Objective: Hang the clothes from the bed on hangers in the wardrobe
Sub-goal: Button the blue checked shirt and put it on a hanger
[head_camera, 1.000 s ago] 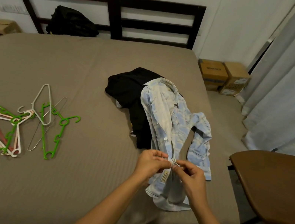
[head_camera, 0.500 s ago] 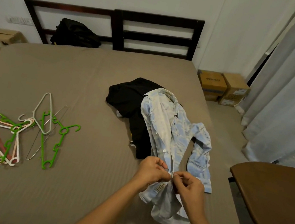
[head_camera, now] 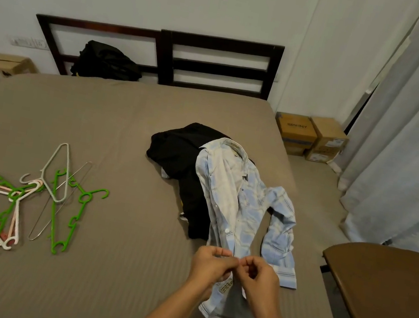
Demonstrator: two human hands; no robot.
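A light blue checked shirt lies lengthwise on the brown bed, partly over a black garment. My left hand and my right hand meet at the shirt's front edge near its lower end, each pinching the fabric close to a button. A pile of green, white and pink plastic hangers lies on the left of the bed, with a grey hanger and a thin wire hanger beside it. No wardrobe shows.
A brown chair seat stands close at the right of the bed. Two cardboard boxes sit on the floor by white curtains. A black bag leans on the dark headboard.
The view has tilted up a little. My hands stay together on the shirt's front edge, with small finger movements at the button.
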